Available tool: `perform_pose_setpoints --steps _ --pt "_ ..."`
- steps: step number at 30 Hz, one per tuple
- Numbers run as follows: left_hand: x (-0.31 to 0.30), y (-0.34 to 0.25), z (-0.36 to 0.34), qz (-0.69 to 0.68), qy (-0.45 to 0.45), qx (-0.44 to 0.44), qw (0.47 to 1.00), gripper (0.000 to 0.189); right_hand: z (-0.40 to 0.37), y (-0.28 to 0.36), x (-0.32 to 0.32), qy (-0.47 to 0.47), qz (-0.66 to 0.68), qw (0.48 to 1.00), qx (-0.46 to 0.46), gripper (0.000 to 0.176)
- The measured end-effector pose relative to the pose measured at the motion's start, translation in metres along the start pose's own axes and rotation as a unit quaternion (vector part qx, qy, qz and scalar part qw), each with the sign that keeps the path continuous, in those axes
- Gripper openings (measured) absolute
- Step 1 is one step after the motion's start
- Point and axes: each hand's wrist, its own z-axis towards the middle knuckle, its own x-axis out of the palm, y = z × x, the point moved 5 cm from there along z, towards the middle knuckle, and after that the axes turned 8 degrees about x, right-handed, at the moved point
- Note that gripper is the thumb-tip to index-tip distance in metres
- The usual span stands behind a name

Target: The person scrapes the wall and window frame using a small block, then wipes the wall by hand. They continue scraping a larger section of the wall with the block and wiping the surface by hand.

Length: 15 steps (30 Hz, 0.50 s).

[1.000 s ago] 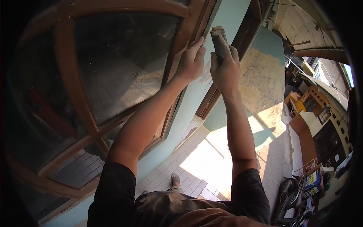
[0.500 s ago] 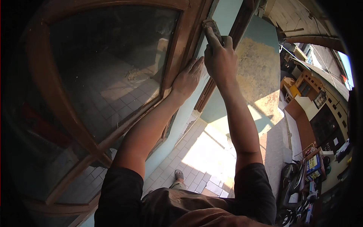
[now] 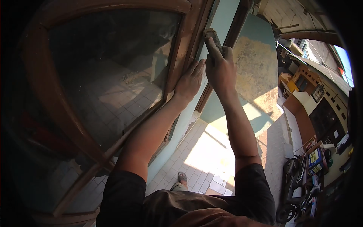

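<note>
My right hand [image 3: 221,72] is closed round a small, dusty grey tool with a flat, blunt end [image 3: 212,38]. Its kind is not clear. The index finger stretches along the tool, which sits against the narrow pale blue wall strip [image 3: 225,17] beside the brown window frame [image 3: 186,36]. Just below and to the left, my left hand [image 3: 189,84] rests flat with fingers extended, across the edge of the frame and the wall strip. Nothing shows in it. My palm side is hidden.
Dark window glass [image 3: 113,68] fills the left. To the right stands a blue-green panel with a worn yellowish patch [image 3: 253,68]. Below are sunlit floor tiles [image 3: 204,151] and a sandalled foot [image 3: 182,177]. A parked motorbike [image 3: 291,189] and boxes [image 3: 315,160] stand at the right.
My right hand and the tool sit slightly lower along the wall strip. My left hand stays flat in nearly the same place. The whole view has shifted a little.
</note>
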Motion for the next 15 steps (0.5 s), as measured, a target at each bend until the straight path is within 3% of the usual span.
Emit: perform_pose_setpoints --steps 2,6,8,12,14,15 --pt "0.004 -0.004 0.0 -0.013 -0.105 -0.022 0.994 0.052 0.022 0.007 -0.002 -0.012 -0.023 0.999 0.024 0.055" --pt "-0.01 0.002 -0.004 0.0 -0.065 -0.009 0.998 0.053 0.0 0.005 0.003 0.004 -0.014 1.0 0.018 0.06" --pt "-0.01 0.002 -0.003 -0.027 0.023 0.01 0.999 0.06 -0.013 -0.002 0.008 0.001 -0.003 1.0 0.012 0.061" --pt "0.001 -0.006 -0.002 -0.031 0.011 0.012 0.999 0.06 0.016 0.002 0.004 -0.025 0.042 0.999 0.021 0.053" --pt "0.001 -0.004 -0.001 -0.005 -0.054 -0.001 0.999 0.056 0.032 0.012 -0.003 -0.036 0.054 0.998 0.02 0.053" --pt "0.002 -0.004 -0.002 -0.003 -0.056 0.001 0.998 0.056 0.029 0.006 -0.002 0.02 0.107 0.993 0.039 0.054"
